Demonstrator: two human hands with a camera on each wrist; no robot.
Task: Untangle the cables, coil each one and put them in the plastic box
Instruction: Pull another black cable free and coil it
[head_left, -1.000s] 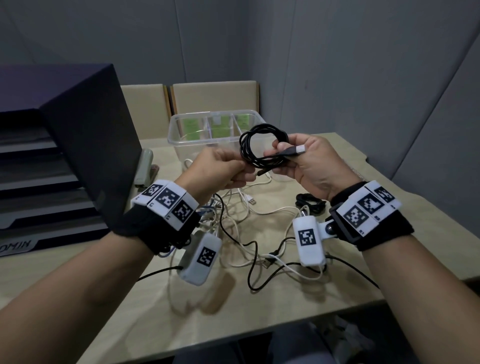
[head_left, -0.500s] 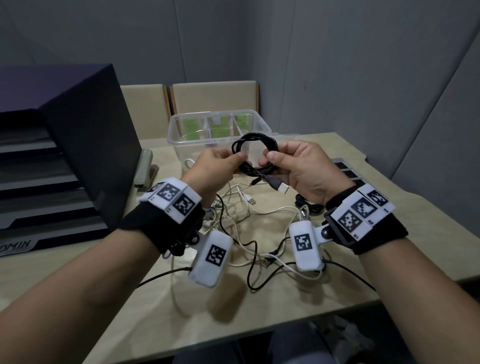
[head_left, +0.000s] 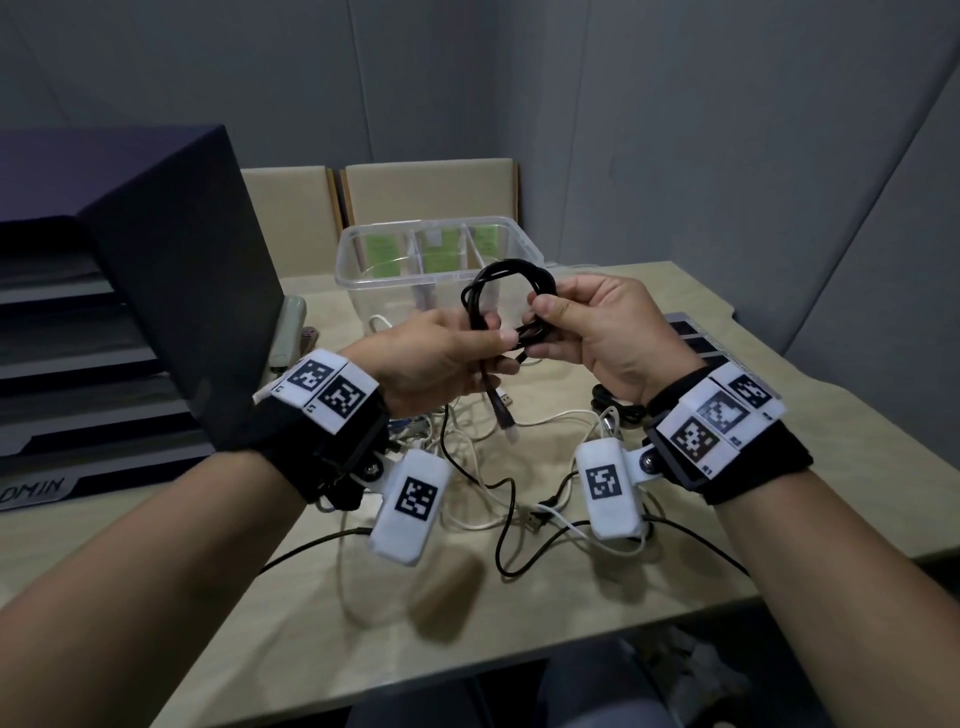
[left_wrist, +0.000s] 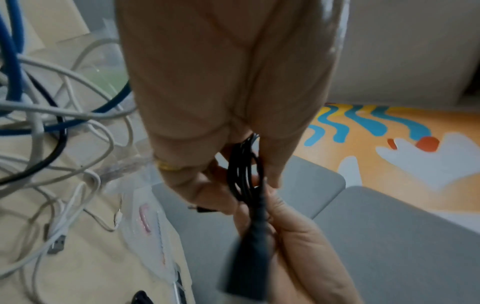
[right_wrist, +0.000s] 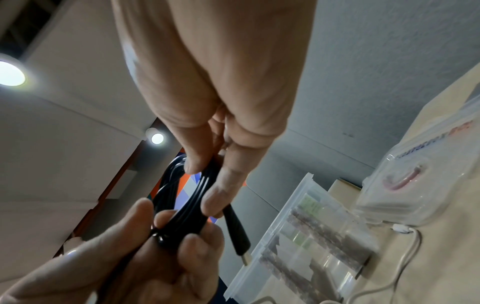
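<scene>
While both the left hand (head_left: 441, 358) and right hand (head_left: 597, 332) pinch the coiled black cable (head_left: 511, 291), its loose plug end (head_left: 501, 410) below their grip likely needs tucking next.

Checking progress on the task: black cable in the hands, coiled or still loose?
Coiled, not yet boxed. The black cable forms a multi-turn loop gripped by left hand and right hand; its USB end hangs free.

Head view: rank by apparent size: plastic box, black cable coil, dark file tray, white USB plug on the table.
1. Dark file tray, though nearest the camera, which inflates it.
2. Plastic box.
3. Black cable coil.
4. White USB plug.
</scene>
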